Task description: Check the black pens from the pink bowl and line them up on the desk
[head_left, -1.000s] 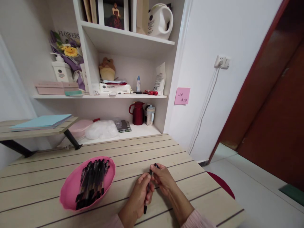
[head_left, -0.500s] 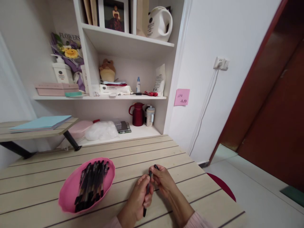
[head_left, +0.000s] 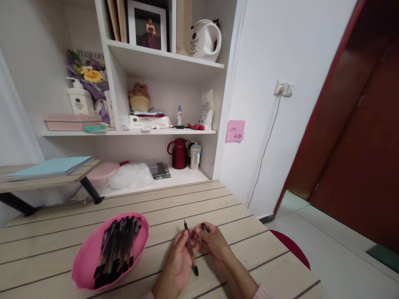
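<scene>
My left hand [head_left: 177, 261], low in the middle of the view, is closed around a slim black pen [head_left: 190, 248]. The pen slants, its bare pointed tip at the upper left and its dark end toward me. Close by on the right, my right hand [head_left: 216, 244] pinches a small black pen cap [head_left: 205, 227] between thumb and fingers. The cap and the pen are apart. Left of both hands, a pink scalloped bowl [head_left: 81, 265] holds several black pens [head_left: 116, 245] lying side by side.
Under the hands is a wooden slatted table [head_left: 168, 207]. A small raised stand [head_left: 90, 166] with blue papers [head_left: 51, 167] is at the left. White shelves [head_left: 162, 132] behind carry a red jug [head_left: 179, 153], a cup [head_left: 195, 155] and a plastic bag [head_left: 131, 175].
The pen's upper end has swung left, away from my right hand, and its tip now shows uncovered. My right hand keeps the cap. The view has tipped slightly upward.
</scene>
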Demonstrator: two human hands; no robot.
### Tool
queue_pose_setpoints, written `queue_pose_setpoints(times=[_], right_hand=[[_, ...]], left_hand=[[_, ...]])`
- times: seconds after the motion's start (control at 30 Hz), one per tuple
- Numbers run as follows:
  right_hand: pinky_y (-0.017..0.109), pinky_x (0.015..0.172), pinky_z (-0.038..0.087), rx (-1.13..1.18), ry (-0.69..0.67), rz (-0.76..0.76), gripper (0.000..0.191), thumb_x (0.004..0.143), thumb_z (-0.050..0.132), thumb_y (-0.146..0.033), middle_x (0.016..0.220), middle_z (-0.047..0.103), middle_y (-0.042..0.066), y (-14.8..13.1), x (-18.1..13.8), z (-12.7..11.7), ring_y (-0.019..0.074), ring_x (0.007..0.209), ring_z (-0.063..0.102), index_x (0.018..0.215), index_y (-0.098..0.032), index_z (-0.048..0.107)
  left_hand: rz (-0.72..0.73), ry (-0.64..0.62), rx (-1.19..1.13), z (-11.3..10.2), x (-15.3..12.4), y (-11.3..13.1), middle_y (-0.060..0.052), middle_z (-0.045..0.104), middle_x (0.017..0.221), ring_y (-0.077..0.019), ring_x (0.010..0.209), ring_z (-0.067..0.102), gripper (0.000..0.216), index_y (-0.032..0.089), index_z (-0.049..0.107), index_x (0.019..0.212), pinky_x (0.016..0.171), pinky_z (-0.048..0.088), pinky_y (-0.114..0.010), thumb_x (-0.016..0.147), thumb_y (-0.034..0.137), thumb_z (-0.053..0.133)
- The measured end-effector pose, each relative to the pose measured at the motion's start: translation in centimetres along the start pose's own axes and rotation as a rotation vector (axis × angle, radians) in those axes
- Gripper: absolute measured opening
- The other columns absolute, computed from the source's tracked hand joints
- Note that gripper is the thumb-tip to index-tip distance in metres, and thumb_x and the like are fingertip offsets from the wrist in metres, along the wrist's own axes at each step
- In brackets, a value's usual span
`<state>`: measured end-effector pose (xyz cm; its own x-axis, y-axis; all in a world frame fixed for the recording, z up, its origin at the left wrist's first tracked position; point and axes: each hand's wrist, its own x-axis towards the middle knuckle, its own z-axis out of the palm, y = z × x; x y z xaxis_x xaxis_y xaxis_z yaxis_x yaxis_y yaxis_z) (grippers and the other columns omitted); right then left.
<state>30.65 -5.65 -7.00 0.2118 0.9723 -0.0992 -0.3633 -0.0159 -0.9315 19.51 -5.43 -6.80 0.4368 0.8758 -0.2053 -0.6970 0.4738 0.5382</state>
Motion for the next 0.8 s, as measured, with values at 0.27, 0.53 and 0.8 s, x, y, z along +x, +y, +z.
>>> queue_pose_setpoints(times=[0.27, 0.53, 0.8], right_hand=[[0.021, 0.047, 0.031, -0.381, 0.012, -0.263, 0.008, 0.054, 0.06, -0.012, 0.049, 0.051, -0.005, 1.6, -0.7, 0.0, 0.0088, 0.049, 0.043, 0.053, -0.017, 0.054], [0.021, 0.049, 0.031, -0.95, 0.253, -0.252, 0.004, 0.057, 0.054, -0.014, 0.051, 0.057, -0.001, -3.8, 4.6, -6.0, 0.0116, 0.051, 0.049, 0.054, -0.017, 0.055], [0.024, 0.056, 0.032, -1.282, 0.461, -0.181, 0.007, 0.06, 0.056, -0.01, 0.069, 0.066, 0.01, -7.0, 12.3, -12.5, 0.0188, 0.069, 0.058, 0.06, -0.015, 0.06]], left_hand=[[-0.028, -0.013, -0.089, -0.2, 1.0, -0.5, -0.007, 0.066, 0.09, -0.017, 0.09, 0.062, 0.01, 0.015, 0.063, 0.081, 0.084, 0.045, -0.027, 0.071, 0.017, 0.065], [-0.111, 0.066, 0.041, -1.5, 2.0, -0.5, -0.013, 0.063, 0.106, -0.0248, 0.107, 0.055, 0.027, 0.016, 0.061, 0.098, 0.091, 0.039, -0.039, 0.074, 0.029, 0.061], [-0.173, 0.067, 0.151, -3.0, 3.3, -1.4, -0.009, 0.07, 0.085, -0.0251, 0.089, 0.063, 0.027, 0.018, 0.066, 0.078, 0.083, 0.042, -0.038, 0.058, 0.035, 0.074]])
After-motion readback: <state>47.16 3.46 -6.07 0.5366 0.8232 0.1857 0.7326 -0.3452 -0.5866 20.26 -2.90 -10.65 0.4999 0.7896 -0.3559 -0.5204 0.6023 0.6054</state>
